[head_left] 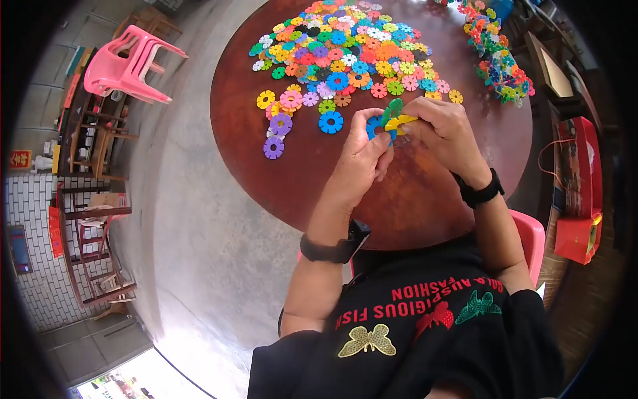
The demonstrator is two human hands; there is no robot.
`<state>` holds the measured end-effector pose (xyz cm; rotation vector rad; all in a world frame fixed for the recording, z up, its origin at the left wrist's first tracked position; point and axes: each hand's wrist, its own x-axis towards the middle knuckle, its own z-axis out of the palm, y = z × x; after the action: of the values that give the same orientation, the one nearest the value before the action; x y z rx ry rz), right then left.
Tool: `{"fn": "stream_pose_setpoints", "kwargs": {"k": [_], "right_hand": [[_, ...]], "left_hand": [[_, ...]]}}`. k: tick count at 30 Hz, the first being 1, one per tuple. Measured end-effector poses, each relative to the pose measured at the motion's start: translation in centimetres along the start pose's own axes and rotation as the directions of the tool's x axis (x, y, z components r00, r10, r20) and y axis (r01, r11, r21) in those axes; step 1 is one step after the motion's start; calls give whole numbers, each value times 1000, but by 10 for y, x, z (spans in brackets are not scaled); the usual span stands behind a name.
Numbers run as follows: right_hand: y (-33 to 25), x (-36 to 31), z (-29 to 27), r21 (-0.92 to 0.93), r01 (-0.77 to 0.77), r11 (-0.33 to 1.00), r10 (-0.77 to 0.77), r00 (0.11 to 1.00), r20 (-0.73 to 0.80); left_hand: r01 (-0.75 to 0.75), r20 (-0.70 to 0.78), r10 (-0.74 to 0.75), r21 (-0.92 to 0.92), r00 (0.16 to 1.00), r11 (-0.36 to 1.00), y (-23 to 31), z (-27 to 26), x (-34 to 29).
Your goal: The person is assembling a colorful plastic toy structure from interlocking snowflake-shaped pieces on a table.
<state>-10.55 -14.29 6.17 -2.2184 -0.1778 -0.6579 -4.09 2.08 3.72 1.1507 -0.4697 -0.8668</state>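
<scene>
My left hand [361,153] is closed on a blue notched plastic disc [375,128], pinched between thumb and fingers. In my right hand [446,130] a yellow disc [400,122] is gripped, meeting the blue one at an angle. A green disc [393,110] stands up behind the two and seems joined to them; the exact joint is hidden by my fingers. Beyond my hands a big heap of many-coloured flower-shaped discs [339,56] covers the far part of the round table [399,213]. Nearest my left hand lie a loose blue disc [330,122] and purple discs [273,147].
At the table's far right stands a chain of joined discs [495,60]. Pink stacked plastic chairs [126,66] are at the left on the concrete floor. A red gift bag [577,166] is at the right, near a wooden cabinet. I sit on a pink chair [530,239].
</scene>
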Motion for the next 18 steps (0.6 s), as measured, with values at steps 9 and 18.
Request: {"fn": "stream_pose_setpoints", "kwargs": {"k": [9,18], "right_hand": [[3,4,-17,81,-142,987,122,971,208],[-26,50,22,160,-301,940,277,948,155]], "left_hand": [[107,71,-108,28,992,994,3,-6,0],[-218,-177,162,-373,971,902,17,-57,-3]]}}
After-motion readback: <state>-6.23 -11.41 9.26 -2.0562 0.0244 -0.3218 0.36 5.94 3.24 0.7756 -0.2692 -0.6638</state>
